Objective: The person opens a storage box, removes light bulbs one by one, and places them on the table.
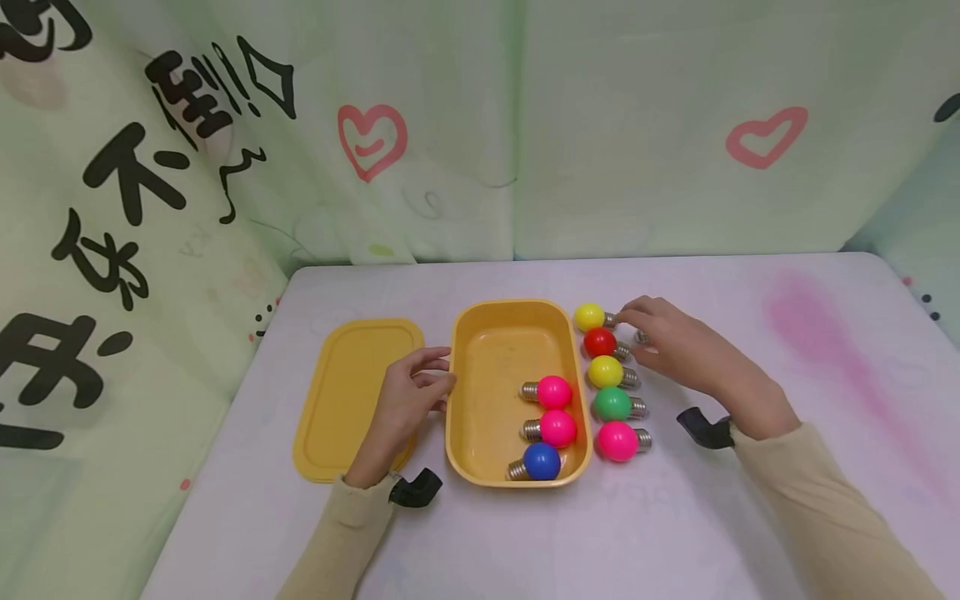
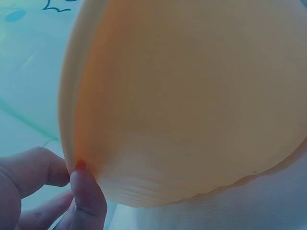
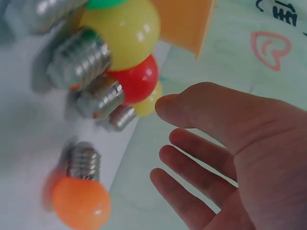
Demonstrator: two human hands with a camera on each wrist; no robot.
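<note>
A yellow plastic box [image 1: 487,358] stands on the table, with two pink bulbs [image 1: 557,428] and a blue bulb [image 1: 542,462] lying inside it. At its left rim my left hand [image 1: 405,396] pinches the wall between thumb and finger, as the left wrist view shows. My right hand [image 1: 678,346] hovers right of the box, thumb and fingers apart and holding nothing. Nearest it are a yellow bulb [image 1: 589,317] at the far end of a row and an orange bulb [image 3: 81,203], mostly hidden under the hand in the head view.
Along the box's right side the row continues with a red bulb [image 1: 598,343], another yellow bulb [image 1: 605,372], a green bulb [image 1: 612,404] and a pink bulb [image 1: 618,442]. The yellow lid [image 1: 345,392] lies flat at left, partly behind my left hand. A curtain [image 1: 600,167] hangs behind the table.
</note>
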